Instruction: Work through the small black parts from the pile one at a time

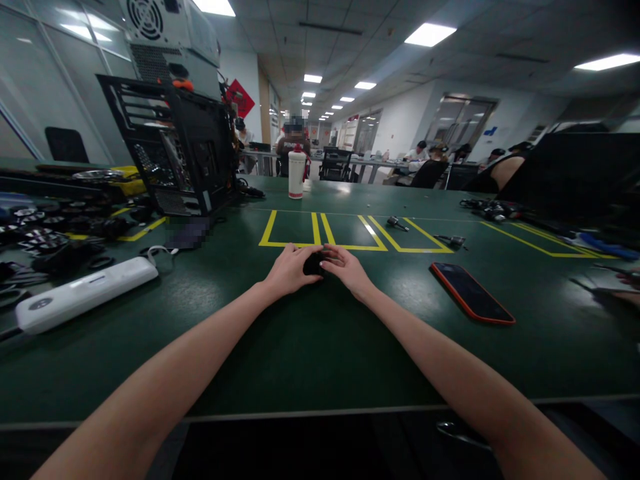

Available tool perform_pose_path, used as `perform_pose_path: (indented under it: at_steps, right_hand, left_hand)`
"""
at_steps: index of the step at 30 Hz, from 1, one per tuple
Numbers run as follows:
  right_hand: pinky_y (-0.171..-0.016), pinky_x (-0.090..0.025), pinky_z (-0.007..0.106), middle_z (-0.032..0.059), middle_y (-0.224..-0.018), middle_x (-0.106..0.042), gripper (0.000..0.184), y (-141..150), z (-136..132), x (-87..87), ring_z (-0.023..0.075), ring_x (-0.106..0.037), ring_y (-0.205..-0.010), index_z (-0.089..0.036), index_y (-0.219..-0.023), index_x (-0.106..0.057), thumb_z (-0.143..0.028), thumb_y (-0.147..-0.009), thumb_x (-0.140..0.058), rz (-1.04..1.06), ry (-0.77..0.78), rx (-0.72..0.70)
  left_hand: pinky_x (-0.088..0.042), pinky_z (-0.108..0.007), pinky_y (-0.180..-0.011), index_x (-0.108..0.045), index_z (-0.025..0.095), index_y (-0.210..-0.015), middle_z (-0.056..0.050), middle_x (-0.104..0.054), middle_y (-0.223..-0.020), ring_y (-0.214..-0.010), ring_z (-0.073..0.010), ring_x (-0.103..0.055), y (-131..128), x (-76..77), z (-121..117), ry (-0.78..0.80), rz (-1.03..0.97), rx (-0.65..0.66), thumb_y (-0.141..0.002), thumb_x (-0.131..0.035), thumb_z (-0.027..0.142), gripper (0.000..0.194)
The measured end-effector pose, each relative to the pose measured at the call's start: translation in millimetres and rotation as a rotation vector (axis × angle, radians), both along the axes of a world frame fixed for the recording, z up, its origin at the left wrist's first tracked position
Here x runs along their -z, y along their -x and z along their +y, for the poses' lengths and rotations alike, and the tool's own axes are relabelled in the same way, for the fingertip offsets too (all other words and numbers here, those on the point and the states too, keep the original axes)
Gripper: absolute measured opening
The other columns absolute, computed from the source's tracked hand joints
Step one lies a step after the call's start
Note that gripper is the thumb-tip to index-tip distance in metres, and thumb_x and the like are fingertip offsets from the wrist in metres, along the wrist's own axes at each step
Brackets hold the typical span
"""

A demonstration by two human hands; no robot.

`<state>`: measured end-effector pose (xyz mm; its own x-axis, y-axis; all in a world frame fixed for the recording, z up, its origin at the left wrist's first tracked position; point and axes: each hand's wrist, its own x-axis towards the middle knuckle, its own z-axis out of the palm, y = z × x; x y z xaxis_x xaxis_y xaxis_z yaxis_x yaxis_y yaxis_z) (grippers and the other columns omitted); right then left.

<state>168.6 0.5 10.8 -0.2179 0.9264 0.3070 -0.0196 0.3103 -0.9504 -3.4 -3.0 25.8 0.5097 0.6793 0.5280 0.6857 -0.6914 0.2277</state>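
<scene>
On the left of the green counter point(310, 360), a white power strip point(90, 293) lies slantwise, with an open black computer case point(213, 150) standing behind it. Nearer the middle, the left hand point(289, 271) curves its thumb and fingers around a small black object point(313, 264), grasping it. Farther back stands a white bottle point(296, 177). The black object sits between the 2 hands, in front of the yellow tape outlines point(350, 247). The right hand point(351, 272) brings bent fingers against its right side; whether they grip it, I cannot tell. Farther right, 2 small metallic pieces point(397, 223) lie near the tape, then an orange-edged phone point(473, 293).
</scene>
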Motion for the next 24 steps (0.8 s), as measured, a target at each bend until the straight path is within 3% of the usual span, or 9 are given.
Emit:
perform_pose_path:
  at_steps: [6,10,16,24]
  right_hand:
    - [-0.096,-0.037,0.035,0.0019,-0.1,-0.059,0.032,-2.5,-2.6,4.0,0.0161,-0.054,-0.101,-0.019,-0.092,-0.055,-0.016,-0.062,-0.065,0.013,-0.028,-0.054]
    - [-0.094,-0.038,0.036,0.0017,-0.094,-0.06,0.023,-2.1,-1.5,3.8,0.0149,-0.056,-0.095,-0.019,-0.088,-0.058,-0.02,-0.065,-0.063,0.029,-0.027,-0.001]
    - [-0.095,-0.037,0.037,0.0045,-0.109,-0.056,0.04,-0.2,0.3,-0.5,0.0164,-0.053,-0.102,-0.02,-0.103,-0.055,-0.017,-0.064,-0.063,0.033,0.041,-0.008]
    - [-0.094,-0.038,0.036,0.0028,-0.107,-0.057,0.034,-3.0,-3.2,1.6,0.016,-0.053,-0.102,-0.021,-0.097,-0.055,-0.018,-0.064,-0.064,0.037,0.028,-0.083]
  left_hand:
    - [-0.037,-0.034,-0.075,-0.039,0.024,-0.12,-0.004,-0.057,-0.108,-0.088,-0.0224,-0.046,-0.5,1.3,1.1,0.0,-0.013,0.003,-0.068,-0.063,0.038,0.059]
    - [-0.038,-0.033,-0.073,-0.039,0.024,-0.12,-0.004,-0.057,-0.106,-0.086,-0.0225,-0.046,-1.2,0.4,0.0,-0.001,-0.013,-0.009,-0.067,-0.063,0.039,0.06]
    - [-0.037,-0.034,-0.073,-0.038,0.025,-0.121,-0.004,-0.057,-0.107,-0.086,-0.0223,-0.047,-1.4,-0.8,-0.1,0.003,-0.001,-0.002,-0.067,-0.063,0.038,0.06]
    - [-0.037,-0.034,-0.074,-0.037,0.025,-0.121,-0.005,-0.056,-0.11,-0.09,-0.0231,-0.046,0.0,1.3,1.0,0.014,-0.013,0.011,-0.068,-0.062,0.039,0.061]
